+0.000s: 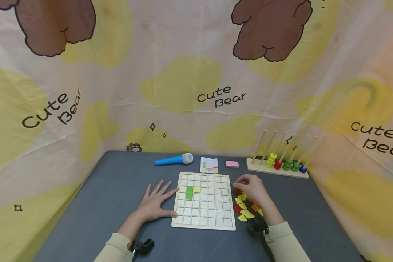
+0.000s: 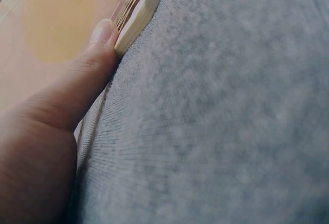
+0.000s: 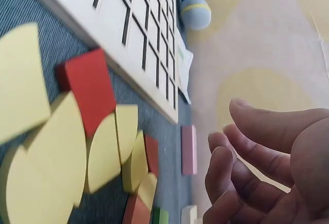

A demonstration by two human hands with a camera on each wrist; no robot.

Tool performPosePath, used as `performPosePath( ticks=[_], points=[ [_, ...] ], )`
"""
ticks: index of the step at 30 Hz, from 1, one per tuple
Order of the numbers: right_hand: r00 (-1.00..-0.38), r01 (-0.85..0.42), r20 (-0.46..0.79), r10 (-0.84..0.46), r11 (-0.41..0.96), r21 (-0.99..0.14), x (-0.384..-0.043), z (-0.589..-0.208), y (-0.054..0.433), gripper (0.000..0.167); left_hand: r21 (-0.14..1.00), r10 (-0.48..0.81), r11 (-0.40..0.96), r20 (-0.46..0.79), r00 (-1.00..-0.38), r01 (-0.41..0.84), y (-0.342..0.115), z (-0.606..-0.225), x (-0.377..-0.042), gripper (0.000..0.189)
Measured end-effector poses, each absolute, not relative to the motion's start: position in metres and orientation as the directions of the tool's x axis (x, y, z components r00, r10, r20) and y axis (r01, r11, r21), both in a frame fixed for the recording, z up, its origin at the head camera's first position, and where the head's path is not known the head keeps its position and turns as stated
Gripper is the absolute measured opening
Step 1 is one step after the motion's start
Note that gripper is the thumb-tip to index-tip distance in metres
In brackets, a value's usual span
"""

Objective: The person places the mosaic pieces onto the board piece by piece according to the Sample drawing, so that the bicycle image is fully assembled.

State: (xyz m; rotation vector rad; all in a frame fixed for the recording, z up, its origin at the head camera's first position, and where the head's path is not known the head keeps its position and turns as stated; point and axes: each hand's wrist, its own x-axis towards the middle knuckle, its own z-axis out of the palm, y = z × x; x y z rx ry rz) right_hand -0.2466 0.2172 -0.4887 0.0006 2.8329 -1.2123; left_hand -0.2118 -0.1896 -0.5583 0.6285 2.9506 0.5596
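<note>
A white grid board (image 1: 203,229) with a pale wooden rim lies on the table. Two green squares (image 1: 189,193) sit one above the other in its left part, and a yellow quarter-round piece (image 1: 197,190) lies beside the upper one. My left hand (image 1: 155,204) is spread flat, its thumb (image 2: 104,31) and a fingertip touching the board's left edge. Over the loose pieces to the right of the board hovers my right hand (image 1: 253,187), fingers loosely bent. In the right wrist view its thumb (image 3: 267,126) stands apart from the fingertips, with nothing between them.
Loose yellow pieces (image 3: 56,147), red blocks (image 3: 90,88) and orange blocks (image 1: 255,207) lie right of the board. Behind it are a blue toy microphone (image 1: 170,160), a pattern card (image 1: 209,165), a pink block (image 1: 231,164) and a peg stand (image 1: 278,170) with coloured beads.
</note>
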Motion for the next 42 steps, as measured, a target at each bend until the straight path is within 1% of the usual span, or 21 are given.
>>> performPosePath(
  ticks=[6, 11, 16, 19, 27, 33, 38, 42],
  points=[
    [-0.998, 0.053, -0.069, 0.004, 0.682, -0.730, -0.248, -0.495, 0.239, 0.022, 0.362, 0.410, 0.850, 0.005, -0.912, 0.384, -0.190, -0.558, -0.212, 0.100],
    [-0.997, 0.075, -0.073, 0.034, 0.722, -0.688, -0.252, -0.502, 0.254, 0.033, 0.361, 0.404, 0.853, -0.002, -0.915, 0.376, -0.191, -0.558, -0.212, 0.101],
    [-0.993, 0.099, -0.116, 0.032, 0.765, -0.637, -0.259, -0.509, 0.265, 0.041, 0.365, 0.399, 0.855, -0.006, -0.917, 0.370, -0.190, -0.557, -0.211, 0.101],
    [-0.990, 0.102, -0.137, 0.020, 0.773, -0.626, -0.262, -0.513, 0.268, 0.040, 0.371, 0.400, 0.852, -0.007, -0.917, 0.369, -0.191, -0.556, -0.210, 0.101],
    [-0.988, 0.109, -0.150, 0.021, 0.789, -0.604, -0.262, -0.519, 0.268, 0.029, 0.369, 0.402, 0.852, -0.006, -0.916, 0.371, -0.191, -0.560, -0.210, 0.099],
    [-0.987, 0.134, -0.156, 0.045, 0.772, -0.621, -0.264, -0.518, 0.267, 0.024, 0.373, 0.396, 0.853, -0.004, -0.918, 0.366, -0.191, -0.562, -0.210, 0.099],
    [-0.987, 0.139, -0.153, 0.051, 0.753, -0.644, -0.263, -0.518, 0.269, 0.023, 0.380, 0.398, 0.851, -0.012, -0.918, 0.364, -0.190, -0.562, -0.211, 0.099],
    [-0.990, 0.124, -0.131, 0.050, 0.749, -0.651, -0.261, -0.516, 0.268, 0.024, 0.364, 0.398, 0.856, -0.006, -0.918, 0.368, -0.189, -0.562, -0.212, 0.099]
  ],
)
